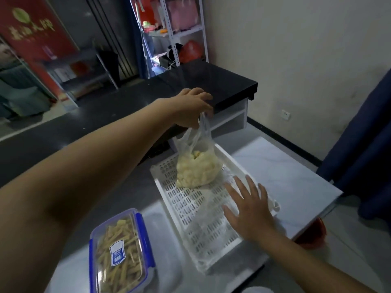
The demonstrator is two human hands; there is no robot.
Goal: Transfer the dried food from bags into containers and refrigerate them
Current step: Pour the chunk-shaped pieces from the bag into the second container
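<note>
- Lower left of the frame: a clear container (121, 253) with blue clips sits lidded on the pale table (285, 176), already full of yellow strips. It lies just beside the near end of the white slotted tray (196, 210), so that side leaves little room for setting anything down.
- Lower right: the right hand (248, 210) hovers flat over the tray with fingers spread and straight, holding nothing. Thin clear plastic seems to lie on the tray under it, though I cannot tell what it is.
- Centre: the bag (197, 170) of pale dried pieces hangs with its bottom resting on the far part of the tray. Its neck looks loose, so a tilt could likely spill pieces through the slots.
- Above it, the left hand (193, 107) pinches the bag's neck from the top; thin film may slip or tear under the weight.
- Right of the tray, the table runs bare to its edge, the best open room.
- Far, upper centre: a black counter (211, 81) overhangs behind the left hand, which limits a high lift.
</note>
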